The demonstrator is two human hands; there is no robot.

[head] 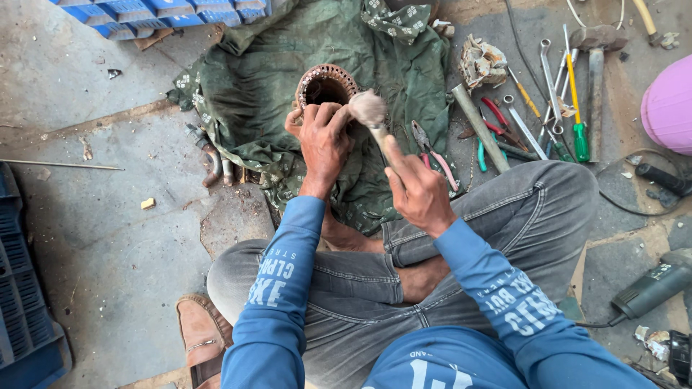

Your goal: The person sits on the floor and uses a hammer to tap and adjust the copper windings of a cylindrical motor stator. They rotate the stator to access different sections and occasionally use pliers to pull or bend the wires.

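Broadly, a green patterned cloth (274, 79) spreads over the concrete floor (86, 216) in the upper middle of the frame, with the person's grey-trousered crossed legs below it. On the cloth stands a round motor stator (325, 83) with copper windings, its open end facing up. At lower right lies a grey power tool (652, 288). Spanners and screwdrivers (559, 94) lie scattered at upper right, and red-handled pliers (432, 155) rest just beside the right hand. The left hand (323, 140) is closed around the stator's near rim, steadying it. The right hand (418, 189) grips a paintbrush (369, 109), its pale bristles touching the stator's right edge.
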